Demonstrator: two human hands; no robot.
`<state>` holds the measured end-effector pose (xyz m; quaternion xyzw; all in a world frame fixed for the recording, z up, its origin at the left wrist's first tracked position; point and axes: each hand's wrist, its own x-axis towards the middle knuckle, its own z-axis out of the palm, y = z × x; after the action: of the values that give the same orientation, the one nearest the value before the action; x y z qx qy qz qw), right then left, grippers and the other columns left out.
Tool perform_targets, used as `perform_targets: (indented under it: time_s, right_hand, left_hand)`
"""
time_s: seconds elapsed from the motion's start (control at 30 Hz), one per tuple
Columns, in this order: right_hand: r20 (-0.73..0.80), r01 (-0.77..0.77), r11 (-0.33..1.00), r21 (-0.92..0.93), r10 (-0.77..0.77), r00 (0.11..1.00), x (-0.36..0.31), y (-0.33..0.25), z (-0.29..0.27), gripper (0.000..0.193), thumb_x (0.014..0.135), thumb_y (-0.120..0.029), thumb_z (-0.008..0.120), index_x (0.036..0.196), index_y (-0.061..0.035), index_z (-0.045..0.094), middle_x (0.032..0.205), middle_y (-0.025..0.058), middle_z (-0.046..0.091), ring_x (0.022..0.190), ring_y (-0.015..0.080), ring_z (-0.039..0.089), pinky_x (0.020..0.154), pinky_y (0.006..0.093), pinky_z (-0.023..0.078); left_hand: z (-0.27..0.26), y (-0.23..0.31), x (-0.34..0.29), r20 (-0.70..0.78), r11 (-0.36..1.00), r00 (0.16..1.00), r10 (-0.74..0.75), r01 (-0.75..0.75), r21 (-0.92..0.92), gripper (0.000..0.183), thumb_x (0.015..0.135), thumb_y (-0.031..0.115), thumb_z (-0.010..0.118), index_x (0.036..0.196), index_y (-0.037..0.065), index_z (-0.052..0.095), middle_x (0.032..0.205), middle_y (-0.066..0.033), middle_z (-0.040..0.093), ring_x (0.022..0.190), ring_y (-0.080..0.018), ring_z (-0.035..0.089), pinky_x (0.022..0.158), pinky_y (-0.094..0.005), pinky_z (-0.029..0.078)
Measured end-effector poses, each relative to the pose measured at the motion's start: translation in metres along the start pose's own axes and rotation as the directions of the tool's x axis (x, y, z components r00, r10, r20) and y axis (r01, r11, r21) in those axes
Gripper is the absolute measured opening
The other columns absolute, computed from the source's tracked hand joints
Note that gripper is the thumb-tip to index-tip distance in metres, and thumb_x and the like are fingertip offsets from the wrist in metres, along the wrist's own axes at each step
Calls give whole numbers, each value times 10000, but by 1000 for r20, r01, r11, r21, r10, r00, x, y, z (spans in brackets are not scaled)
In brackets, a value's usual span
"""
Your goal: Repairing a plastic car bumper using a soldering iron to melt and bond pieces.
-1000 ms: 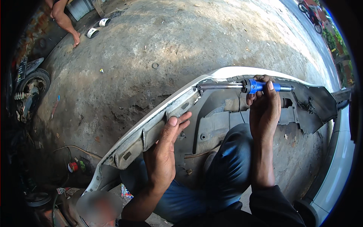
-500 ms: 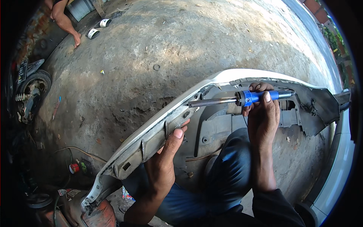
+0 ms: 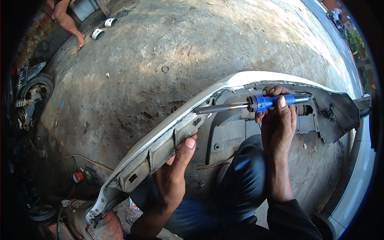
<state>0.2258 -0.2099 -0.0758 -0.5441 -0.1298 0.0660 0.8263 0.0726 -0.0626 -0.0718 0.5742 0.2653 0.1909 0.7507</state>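
Observation:
A blue soldering iron (image 3: 280, 101) lies across my right hand (image 3: 279, 120), whose fingers and thumb are wrapped round its handle. Its long metal barrel points left, and the tip is at the inner edge of a car bumper (image 3: 236, 80); whether it touches cannot be made out. The bumper is white outside, grey inside, and curves across in front of me. Lower left, my left hand (image 3: 178, 162) grips the bumper's inner flange, thumb on the near side and the other fingers mostly hidden behind it.
A motorcycle wheel (image 3: 40, 90) stands at the left. Two white-strapped sandals (image 3: 97, 34) and another person's bare leg (image 3: 70, 24) are at the far left. A hose (image 3: 86, 159) and a red roll (image 3: 78, 177) lie on the ground. A white car panel (image 3: 362, 160) borders the right side.
The soldering iron's tip has shifted slightly left along the bumper's edge. My left hand keeps its hold, with little movement. A motorcycle has come into view on the far right road.

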Motion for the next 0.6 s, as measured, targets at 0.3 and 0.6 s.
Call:
perform_targets:
  time_s: [0.3,0.6]
  right_hand:
    - [9,-9,1000,0,8,1000,0,1,-1,328,943,-261,507,1091,31,479,1038,152,532,618,125,563,548,225,464]
    - [16,5,1000,0,-5,1000,1,1,-1,338,952,-257,495,1105,44,478,1050,153,532,632,120,570,555,224,469]
  left_hand:
    - [3,2,-1,-47,994,999,-7,1,-111,278,905,122,579,1097,-79,591,1013,-162,651,986,-204,611,877,-307,481]
    - [0,1,0,-27,996,999,-31,28,-88,267,906,57,521,1149,-55,529,1072,-163,595,1016,-251,598,939,-463,461]
